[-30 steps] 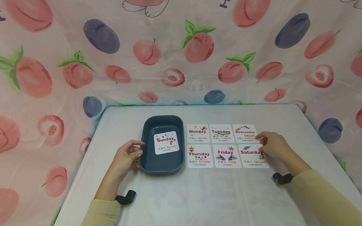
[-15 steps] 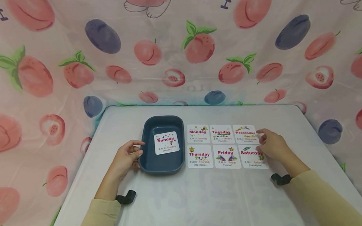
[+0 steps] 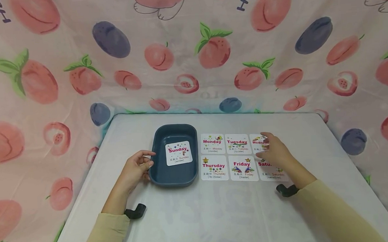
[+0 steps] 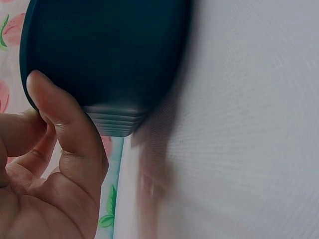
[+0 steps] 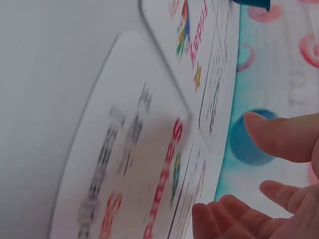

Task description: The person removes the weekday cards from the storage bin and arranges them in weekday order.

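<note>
My left hand [image 3: 138,167] grips the left edge of a dark blue-green tray [image 3: 174,176], with the thumb [image 4: 65,114] against its outer wall in the left wrist view. Inside the tray a white "Sunday" card [image 3: 178,153] lies face up. My right hand [image 3: 279,153], thumb and fingers apart, hovers over the "Wednesday" card [image 3: 256,147] and the "Saturday" card [image 3: 273,174], partly covering both. Nothing is between its fingers. To their left lie the "Monday" [image 3: 212,144], "Tuesday" [image 3: 237,144], "Thursday" [image 3: 214,168] and "Friday" [image 3: 243,168] cards, in two rows.
The table [image 3: 205,215] has a white cover. A fruit-print curtain [image 3: 184,55] hangs behind it and along its sides. The tray stands close to the left of the card rows. Each wrist wears a black camera mount [image 3: 135,211].
My right hand has moved left from the right edge of the cards to over "Wednesday" and "Saturday", its thumb and fingers spreading apart. The left hand, tray and cards have stayed put.
</note>
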`<state>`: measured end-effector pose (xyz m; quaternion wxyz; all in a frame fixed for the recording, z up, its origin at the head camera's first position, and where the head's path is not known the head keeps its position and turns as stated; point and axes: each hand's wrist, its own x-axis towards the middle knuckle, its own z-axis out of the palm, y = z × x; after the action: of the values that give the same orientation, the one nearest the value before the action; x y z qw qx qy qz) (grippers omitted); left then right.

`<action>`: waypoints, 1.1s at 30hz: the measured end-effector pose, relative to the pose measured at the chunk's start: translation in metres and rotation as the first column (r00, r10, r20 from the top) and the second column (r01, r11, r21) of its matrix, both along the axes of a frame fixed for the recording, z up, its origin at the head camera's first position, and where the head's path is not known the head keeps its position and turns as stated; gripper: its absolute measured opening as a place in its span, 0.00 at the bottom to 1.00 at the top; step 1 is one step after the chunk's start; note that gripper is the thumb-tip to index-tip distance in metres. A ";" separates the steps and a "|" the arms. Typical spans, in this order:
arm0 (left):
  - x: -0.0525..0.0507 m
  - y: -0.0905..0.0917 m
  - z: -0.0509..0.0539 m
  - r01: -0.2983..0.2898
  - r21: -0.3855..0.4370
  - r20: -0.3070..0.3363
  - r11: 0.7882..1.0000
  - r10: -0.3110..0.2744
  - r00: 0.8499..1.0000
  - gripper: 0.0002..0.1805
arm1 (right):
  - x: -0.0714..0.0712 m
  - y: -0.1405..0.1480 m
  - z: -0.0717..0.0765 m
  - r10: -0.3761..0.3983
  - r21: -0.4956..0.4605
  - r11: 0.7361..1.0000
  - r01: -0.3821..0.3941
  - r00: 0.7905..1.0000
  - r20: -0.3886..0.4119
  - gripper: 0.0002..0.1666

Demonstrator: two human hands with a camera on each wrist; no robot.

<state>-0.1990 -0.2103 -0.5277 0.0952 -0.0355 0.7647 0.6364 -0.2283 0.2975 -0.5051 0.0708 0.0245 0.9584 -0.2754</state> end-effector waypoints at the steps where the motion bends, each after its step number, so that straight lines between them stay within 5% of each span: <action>1: 0.000 0.000 0.000 0.000 -0.001 0.000 1.000 0.000 1.000 0.20 | -0.001 -0.004 -0.001 0.002 -0.003 1.000 -0.002 1.000 0.001 0.58; 33: 0.000 0.000 0.002 -0.002 -0.011 0.002 1.000 0.002 1.000 0.20 | -0.013 -0.137 0.014 0.171 -0.135 0.973 -0.187 0.978 -0.123 0.54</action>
<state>-0.1988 -0.2102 -0.5261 0.0951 -0.0375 0.7682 0.6321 -0.2411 0.1610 -0.4909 0.0438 -0.0825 0.9365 -0.3381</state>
